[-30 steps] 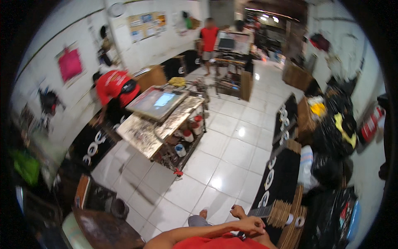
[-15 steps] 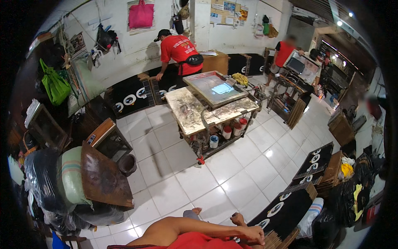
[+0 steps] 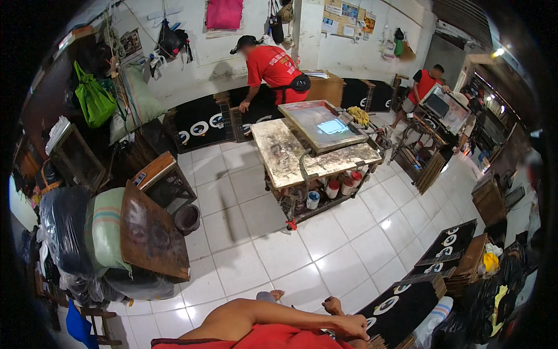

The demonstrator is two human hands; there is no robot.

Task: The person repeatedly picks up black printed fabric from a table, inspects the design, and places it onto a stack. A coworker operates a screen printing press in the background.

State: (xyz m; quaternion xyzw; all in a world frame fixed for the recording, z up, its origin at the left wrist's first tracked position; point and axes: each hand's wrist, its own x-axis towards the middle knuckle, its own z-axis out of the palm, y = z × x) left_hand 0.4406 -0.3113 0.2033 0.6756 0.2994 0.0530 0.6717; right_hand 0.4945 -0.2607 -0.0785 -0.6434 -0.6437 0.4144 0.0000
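My left arm reaches across to the right over my red shirt (image 3: 273, 336). My left hand (image 3: 352, 327) is at the lower edge, its fingers curled in beside a stack of brown-edged boards (image 3: 385, 342). Whatever those fingers hold, if anything, is too small to make out. Black cloth-like panels (image 3: 401, 308) with white round prints lie on the boards, just right of the hand. Only a sliver of skin shows below it, perhaps my right hand (image 3: 361, 344), with its fingers hidden.
A paint-stained worktable (image 3: 273, 152) carries a framed printing screen (image 3: 302, 125), with paint tubs (image 3: 313, 200) beneath. Behind it a person in red (image 3: 276, 70) bends over more black panels (image 3: 200, 123). Wrapped bundles (image 3: 67, 232) and a brown board (image 3: 148, 232) stand left; black bags (image 3: 474, 308) lie right.
The view has swung slightly left, so the room sits further right and lower. My left hand stays by the boards, its fingers a little lower. The far person in red has shifted beside the raised frame.
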